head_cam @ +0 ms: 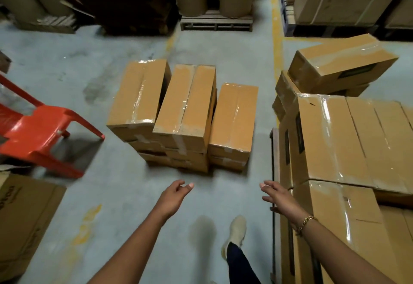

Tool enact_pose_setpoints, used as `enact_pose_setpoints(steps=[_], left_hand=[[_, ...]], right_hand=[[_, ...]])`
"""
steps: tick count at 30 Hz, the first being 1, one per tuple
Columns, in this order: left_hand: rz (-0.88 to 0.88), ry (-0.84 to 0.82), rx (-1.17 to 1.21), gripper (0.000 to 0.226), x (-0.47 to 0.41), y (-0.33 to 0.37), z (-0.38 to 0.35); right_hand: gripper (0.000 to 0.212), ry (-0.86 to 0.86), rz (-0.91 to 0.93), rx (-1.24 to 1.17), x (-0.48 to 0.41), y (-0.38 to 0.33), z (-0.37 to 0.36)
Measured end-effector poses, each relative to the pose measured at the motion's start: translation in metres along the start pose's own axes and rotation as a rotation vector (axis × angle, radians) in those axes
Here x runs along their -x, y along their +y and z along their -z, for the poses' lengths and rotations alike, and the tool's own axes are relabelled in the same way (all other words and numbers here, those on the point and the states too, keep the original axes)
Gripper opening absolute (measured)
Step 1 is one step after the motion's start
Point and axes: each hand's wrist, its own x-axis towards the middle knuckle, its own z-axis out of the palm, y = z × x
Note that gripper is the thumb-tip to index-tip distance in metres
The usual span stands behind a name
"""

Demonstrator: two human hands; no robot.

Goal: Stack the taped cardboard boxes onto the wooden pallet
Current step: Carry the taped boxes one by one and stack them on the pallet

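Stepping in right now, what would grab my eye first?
First, the cluster of taped boxes stacked on the grey floor at the centre, with a larger stack of boxes filling the right side. Then the bright red chair at the left edge. Near the bottom, the left hand and right hand reach forward, both empty.

Your empty left hand (pixel 176 194) and right hand (pixel 277 196) hover near the tan taped cardboard boxes (pixel 185 109), a red plastic chair (pixel 44 131) to their left.
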Motion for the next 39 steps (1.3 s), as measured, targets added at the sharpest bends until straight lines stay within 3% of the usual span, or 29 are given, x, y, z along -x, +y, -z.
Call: enact_pose_setpoints(steps=[11,15,17,21,33,36,39], left_hand=[[0.012,0.103,0.041,0.063,-0.143,0.088,0.078],[0.009,0.129,0.035,0.063,-0.203,0.101,0.106],[-0.006,0.152,0.017,0.063,-0.237,0.104,0.122],[-0.016,0.146,-0.040,0.066,-0.312,0.108,0.151],[-0.063,0.028,-0.299,0.086,-0.494,0.111,0.192],[-0.064,-0.002,-0.287,0.091,-0.515,0.109,0.185],[0.055,-0.015,-0.177,0.101,-0.531,0.106,0.178]], right_hand=[[0.044,-0.102,0.040,0.116,-0.147,-0.151,-0.046],[0.064,-0.098,0.040,0.126,-0.204,-0.190,-0.080],[0.069,-0.065,0.023,0.133,-0.235,-0.200,-0.098],[0.056,0.002,-0.030,0.097,-0.287,-0.224,-0.137],[0.074,0.214,-0.204,0.056,-0.409,-0.248,-0.206],[0.078,0.238,-0.234,0.042,-0.426,-0.248,-0.212],[0.080,0.246,-0.256,0.018,-0.437,-0.245,-0.214]])
